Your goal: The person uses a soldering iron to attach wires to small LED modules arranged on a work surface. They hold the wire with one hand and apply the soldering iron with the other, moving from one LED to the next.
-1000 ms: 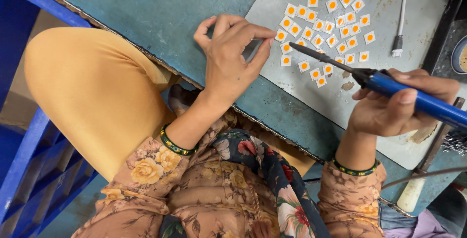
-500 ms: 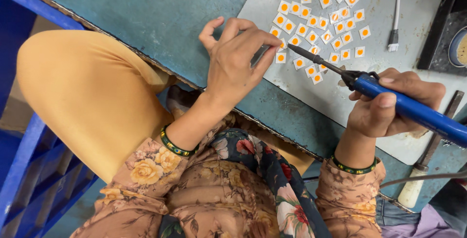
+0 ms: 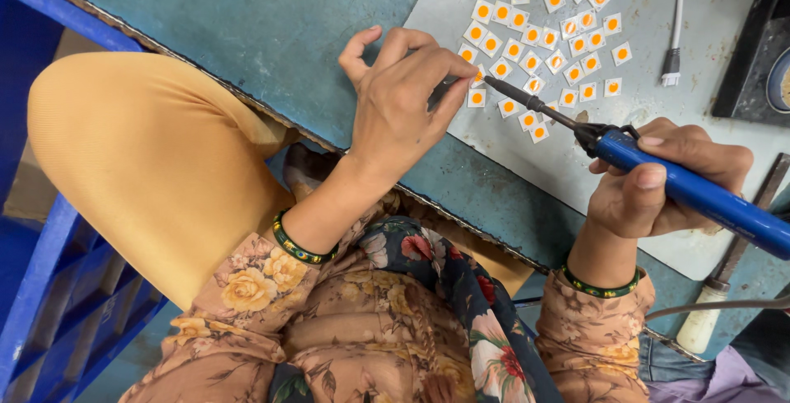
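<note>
My right hand grips a blue-handled soldering iron, its dark tip reaching left to the edge of a cluster of small white square chips with orange centres. These chips lie on a grey metal sheet. My left hand rests at the sheet's left edge, fingertips pinched by the nearest chip and close to the iron's tip. Whether something thin sits between those fingers cannot be told.
The teal workbench carries the sheet. A white cable with a plug lies at the back, a black tray at the far right. A pale-handled tool lies right of my wrist. A blue frame stands at left.
My right hand has shifted left and down, bringing the iron's tip to the chips beside my left fingertips. The view has moved slightly; my left hand stays at the sheet's edge.
</note>
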